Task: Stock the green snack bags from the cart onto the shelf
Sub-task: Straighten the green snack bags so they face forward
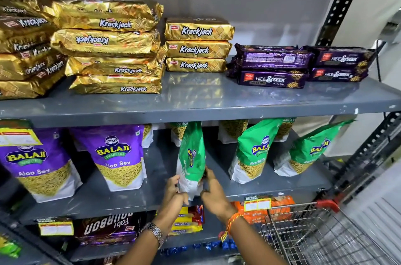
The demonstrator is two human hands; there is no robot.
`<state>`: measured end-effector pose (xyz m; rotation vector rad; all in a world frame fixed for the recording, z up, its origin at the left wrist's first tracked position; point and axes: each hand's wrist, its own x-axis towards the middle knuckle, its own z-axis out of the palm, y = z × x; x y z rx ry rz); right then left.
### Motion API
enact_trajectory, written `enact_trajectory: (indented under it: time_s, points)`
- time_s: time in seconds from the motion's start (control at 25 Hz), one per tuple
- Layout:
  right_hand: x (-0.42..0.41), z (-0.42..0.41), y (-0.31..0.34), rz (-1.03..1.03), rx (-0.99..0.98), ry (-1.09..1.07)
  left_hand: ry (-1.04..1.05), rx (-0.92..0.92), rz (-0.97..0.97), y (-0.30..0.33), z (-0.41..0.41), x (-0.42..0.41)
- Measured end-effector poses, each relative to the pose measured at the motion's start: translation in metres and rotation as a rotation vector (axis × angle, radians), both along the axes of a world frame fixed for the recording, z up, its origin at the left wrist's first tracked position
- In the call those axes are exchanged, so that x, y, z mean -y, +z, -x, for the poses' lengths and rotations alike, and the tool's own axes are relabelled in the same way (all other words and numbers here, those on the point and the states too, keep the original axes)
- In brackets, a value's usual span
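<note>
A green Balaji snack bag (192, 156) stands upright on the grey middle shelf (108, 197), turned edge-on toward me. My left hand (173, 194) grips its white bottom on the left side, and my right hand (213, 193) grips the bottom on the right. Two more green bags (253, 154) (308, 151) lean on the same shelf further right, and other green bags stand behind them. The wire cart (308, 232) with a red handle sits at the lower right; no bags show in the visible part of it.
Purple Aloo Sev bags (119, 156) fill the shelf's left side. Gold Krackjack packs (112, 45) and purple Hide & Seek packs (273, 65) lie on the upper shelf. Biscuit packs (106, 230) sit on the lower shelf. A black slotted upright (345, 2) frames the right side.
</note>
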<state>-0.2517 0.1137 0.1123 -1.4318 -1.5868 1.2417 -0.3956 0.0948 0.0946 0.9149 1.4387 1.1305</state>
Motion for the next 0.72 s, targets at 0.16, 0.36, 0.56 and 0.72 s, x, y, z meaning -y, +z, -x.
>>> enact_trajectory:
  time_s: [0.16,0.36,0.56,0.72]
  points:
    - [0.024,0.002,0.006,0.067,-0.071,0.061,-0.058,-0.023,-0.083,0.001,0.012,-0.012]
    - [0.03,-0.07,-0.005,-0.011,-0.282,-0.58,0.041,-0.223,-0.14,0.005,0.007,-0.024]
    - [-0.023,-0.139,-0.017,-0.02,0.025,-0.645,0.272,-0.391,-0.104,0.01,-0.012,-0.032]
    - [-0.062,-0.153,-0.032,-0.083,0.07,-0.554,0.227,-0.45,-0.082,0.006,-0.003,-0.041]
